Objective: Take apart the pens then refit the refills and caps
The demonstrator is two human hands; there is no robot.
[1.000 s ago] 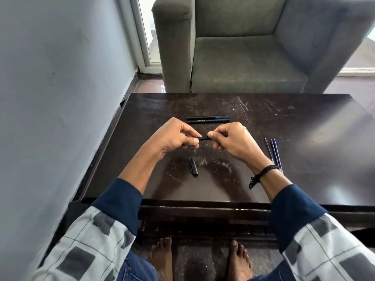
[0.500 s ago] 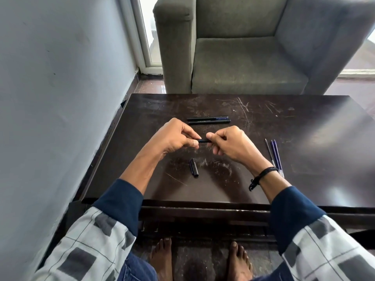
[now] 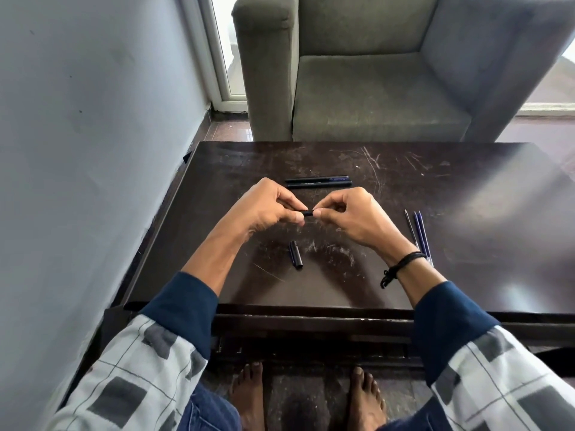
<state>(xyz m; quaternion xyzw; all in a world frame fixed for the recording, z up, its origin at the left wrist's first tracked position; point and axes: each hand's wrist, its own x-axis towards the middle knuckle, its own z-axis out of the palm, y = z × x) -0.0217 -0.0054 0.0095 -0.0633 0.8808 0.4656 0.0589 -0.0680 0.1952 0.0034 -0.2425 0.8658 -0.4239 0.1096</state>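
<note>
My left hand (image 3: 267, 209) and my right hand (image 3: 351, 216) meet above the middle of the dark table (image 3: 466, 244). Between their fingertips they pinch a black pen (image 3: 308, 213), of which only a short piece shows. Two black pen barrels (image 3: 318, 182) lie side by side just beyond the hands. Two dark caps (image 3: 296, 255) lie together on the table below the hands. Several thin blue refills (image 3: 420, 234) rest to the right of my right wrist.
A grey wall (image 3: 93, 150) runs close along the table's left side. A grey armchair (image 3: 373, 73) stands right behind the far edge. My bare feet (image 3: 311, 396) are under the near edge.
My hands have drawn slightly closer together over the pen, so less of it shows between the fingertips. The parts lying on the table have not moved.
</note>
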